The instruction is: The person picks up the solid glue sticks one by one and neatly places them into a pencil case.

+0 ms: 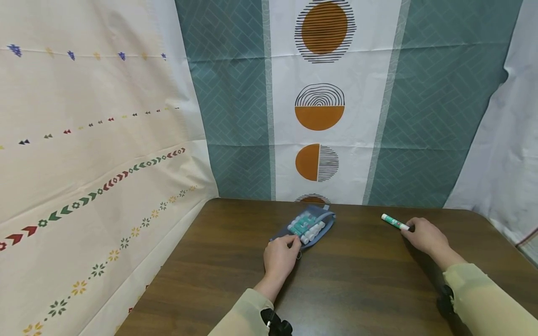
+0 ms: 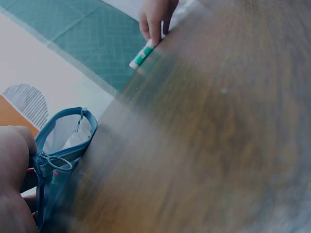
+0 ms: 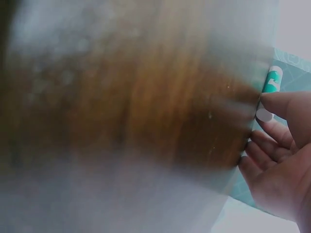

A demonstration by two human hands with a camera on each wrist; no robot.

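A blue zippered pouch (image 1: 330,223) with a see-through panel lies toward the back of the table, its mouth gaping in the left wrist view. Several white-and-teal tubes (image 1: 303,224) are inside it. My left hand (image 1: 280,257) pinches the pouch's near edge beside the zipper pull (image 2: 56,162). Well to the right, my right hand (image 1: 426,237) holds the near end of a white-and-green marker (image 1: 393,221) between thumb and index finger. The marker's flat white end (image 3: 265,115) shows between those fingers; its far end points toward the pouch side.
The brown wooden table (image 1: 357,280) ends at hanging cloths behind: a green-and-white curtain (image 1: 433,116) with orange circles, and a cream patterned cloth (image 1: 105,130) on the left. A dark wrist strap (image 1: 275,323) shows at the left sleeve.
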